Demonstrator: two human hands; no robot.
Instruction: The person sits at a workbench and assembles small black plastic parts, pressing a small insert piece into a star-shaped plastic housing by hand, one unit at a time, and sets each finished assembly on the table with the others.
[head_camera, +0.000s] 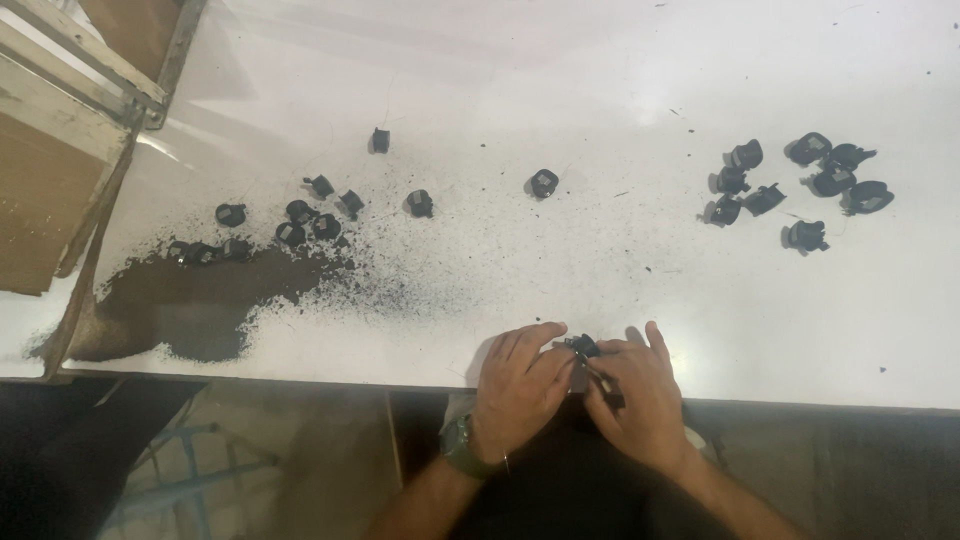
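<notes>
Small black part pinched at the near edge, piles waiting on either side

Small black part (583, 347) sits right at the near edge of the white surface (600, 80), caught between both hands. Far left, a stack of cardboard sheets (40, 190) leans by the surface, then a wide spill of dark powder (200, 300) spreads across the white. Above that spill lies the left scatter of black parts (300, 215): I count about fourteen, though those sunk in the powder are hard to separate.

Centre now: the left hand (515, 385), wristwatch (458, 447) on it, curls its fingers over the part, pinching it from the top. The right hand (640, 400) is closed around a thin dark tool (605, 385), its tip seemingly against the part. My read: one piece is being picked or scraped clean. A next move would call for a steady grip and a firm pinch, since the piece is tiny.

Far right, a tighter cluster of black parts (800, 185), about nine, free of powder
</notes>
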